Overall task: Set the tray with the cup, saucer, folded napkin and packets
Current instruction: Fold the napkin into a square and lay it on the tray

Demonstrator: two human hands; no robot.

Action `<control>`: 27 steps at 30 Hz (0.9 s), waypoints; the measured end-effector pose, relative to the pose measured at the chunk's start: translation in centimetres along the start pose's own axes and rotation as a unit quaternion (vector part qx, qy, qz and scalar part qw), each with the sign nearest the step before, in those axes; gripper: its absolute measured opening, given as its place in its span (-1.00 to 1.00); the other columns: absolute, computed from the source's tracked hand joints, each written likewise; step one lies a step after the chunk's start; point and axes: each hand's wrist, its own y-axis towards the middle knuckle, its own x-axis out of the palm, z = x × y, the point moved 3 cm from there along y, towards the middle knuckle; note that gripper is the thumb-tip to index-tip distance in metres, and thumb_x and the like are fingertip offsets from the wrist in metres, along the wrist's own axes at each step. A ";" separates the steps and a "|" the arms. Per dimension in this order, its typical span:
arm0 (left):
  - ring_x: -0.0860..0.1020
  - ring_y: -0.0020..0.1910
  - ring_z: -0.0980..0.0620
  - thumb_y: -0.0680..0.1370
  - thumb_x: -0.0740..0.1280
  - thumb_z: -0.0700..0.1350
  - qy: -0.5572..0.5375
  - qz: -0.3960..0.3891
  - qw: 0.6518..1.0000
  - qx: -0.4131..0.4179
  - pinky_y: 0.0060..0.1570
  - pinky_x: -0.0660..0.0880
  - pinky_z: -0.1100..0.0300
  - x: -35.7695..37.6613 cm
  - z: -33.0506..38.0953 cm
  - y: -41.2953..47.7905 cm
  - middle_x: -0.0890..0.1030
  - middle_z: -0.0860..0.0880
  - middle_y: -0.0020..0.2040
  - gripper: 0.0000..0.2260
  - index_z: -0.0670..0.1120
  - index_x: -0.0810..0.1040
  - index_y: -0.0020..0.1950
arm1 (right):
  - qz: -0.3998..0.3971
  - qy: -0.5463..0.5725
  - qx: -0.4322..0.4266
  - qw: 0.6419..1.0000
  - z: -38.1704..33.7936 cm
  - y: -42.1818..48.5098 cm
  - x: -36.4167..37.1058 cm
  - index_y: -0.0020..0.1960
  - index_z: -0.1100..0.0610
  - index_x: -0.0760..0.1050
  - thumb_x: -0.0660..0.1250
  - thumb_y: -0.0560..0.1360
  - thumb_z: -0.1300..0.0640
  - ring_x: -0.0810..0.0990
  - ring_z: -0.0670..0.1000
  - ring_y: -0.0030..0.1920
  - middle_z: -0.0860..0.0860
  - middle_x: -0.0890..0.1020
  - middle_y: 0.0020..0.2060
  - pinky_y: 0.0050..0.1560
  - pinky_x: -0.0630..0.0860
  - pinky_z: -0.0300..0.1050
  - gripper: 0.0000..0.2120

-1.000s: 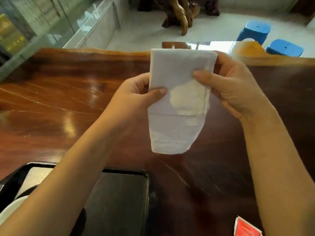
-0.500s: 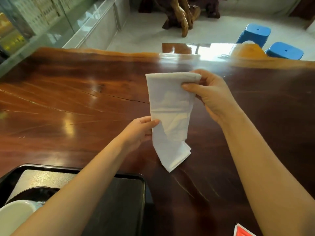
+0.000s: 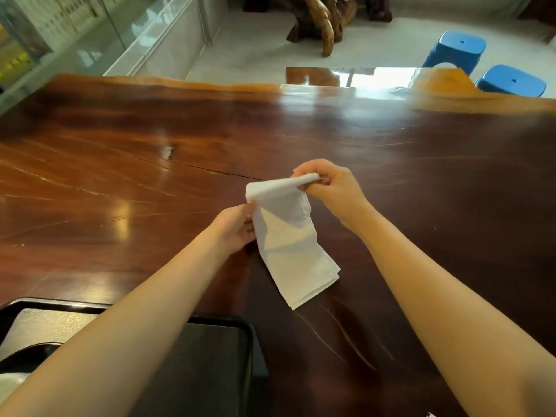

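Polished dark reddish wood fills the head view: a wide slab table (image 3: 120,176) with pale scratches, a thin crack running across its middle and window glare on its far right part; beyond the far edge lies a pale floor with two blue stools (image 3: 454,51) at far right, a carved wooden root piece (image 3: 322,22) at far centre and a glass cabinet (image 3: 90,37) at far left; both bare forearms reach out from the near edge to meet over the middle of the table; the white napkin (image 3: 288,245) is held between them as a long folded strip, its far end raised and its layered near end slanting down toward the near right, and I cannot tell whether that end touches the wood; the right hand (image 3: 334,191) pinches the far fold of the strip between thumb and curled fingertips; the left hand (image 3: 234,227) grips the strip's left edge lower down, thumb on the upper face and fingers hidden behind the cloth; the black tray (image 3: 248,341) sits at the near left, well apart from the napkin and partly covered by the left forearm; in its near left part a dark curved saucer (image 3: 33,352) edge shows, with a bit of the white cup (image 3: 10,385) at the frame edge.
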 end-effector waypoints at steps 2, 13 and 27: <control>0.43 -0.33 0.05 0.56 0.18 -0.22 -0.033 0.008 0.999 -0.004 -0.23 0.44 0.19 -0.8 0.0 1.0 0.45 0.00 -0.31 -0.86 -0.09 0.46 -0.17 | -0.035 -0.067 -0.047 0.996 0.9 -0.5 0.6 -0.11 0.11 0.63 0.33 0.41 0.44 0.50 -0.12 0.02 0.01 0.56 -0.01 0.01 0.47 -0.43 -0.74; 0.61 -0.02 -0.03 0.56 0.27 -0.21 -0.034 -0.043 0.997 0.060 -0.13 0.62 0.09 -1.0 -0.6 0.8 0.61 -0.06 0.05 -0.73 -0.06 0.43 0.25 | -0.108 -0.278 0.047 0.953 7.4 -0.8 2.8 0.24 0.03 0.52 0.17 0.54 0.37 0.09 0.09 0.44 0.04 0.30 0.42 0.36 0.20 -0.05 -0.61; 0.45 0.28 -0.10 0.47 0.37 -0.31 0.126 0.059 0.982 0.131 0.24 0.47 -0.12 -1.2 -1.2 0.6 0.35 -0.07 0.42 -0.22 0.04 0.01 0.53 | -0.232 -0.446 -0.063 0.862 7.0 -11.1 1.7 0.45 -0.05 0.23 0.27 0.50 -0.08 0.14 -0.01 0.50 -0.09 0.21 0.49 0.40 0.24 -0.05 -0.45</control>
